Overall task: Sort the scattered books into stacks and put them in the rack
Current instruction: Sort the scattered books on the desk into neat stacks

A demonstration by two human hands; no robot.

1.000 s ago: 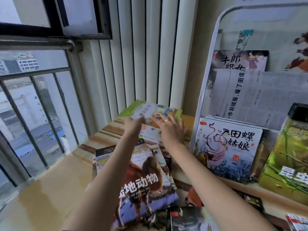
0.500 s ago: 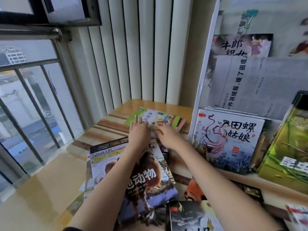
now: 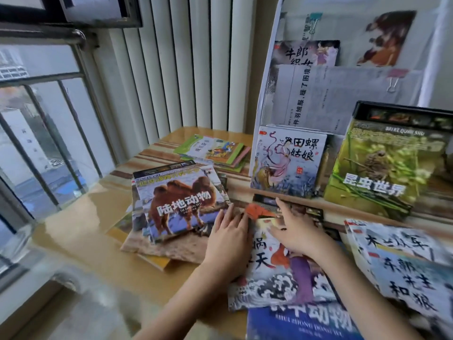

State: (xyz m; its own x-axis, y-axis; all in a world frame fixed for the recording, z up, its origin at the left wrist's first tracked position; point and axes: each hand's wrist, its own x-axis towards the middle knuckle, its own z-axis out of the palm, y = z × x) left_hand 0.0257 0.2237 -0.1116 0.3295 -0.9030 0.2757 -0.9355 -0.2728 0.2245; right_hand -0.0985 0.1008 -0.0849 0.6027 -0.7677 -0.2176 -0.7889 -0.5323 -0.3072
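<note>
Mostly hidden: blue book (image 3: 301, 322), cut off below the wave-cover book (image 3: 282, 278).
Hands: I see left hand (image 3: 229, 238) and right hand (image 3: 294, 231) flat, fingers straight, on it.
Surface: wooden sill (image 3: 81, 231), beside it.

To your left, the window (image 3: 44, 133) shows grey bars (image 3: 73, 123) and buildings outside. White blinds (image 3: 176, 62) hang past the table's (image 3: 81, 231) far edge. A pink clip (image 3: 396, 78) and a green clip (image 3: 313, 20) hold papers upper right.
</note>
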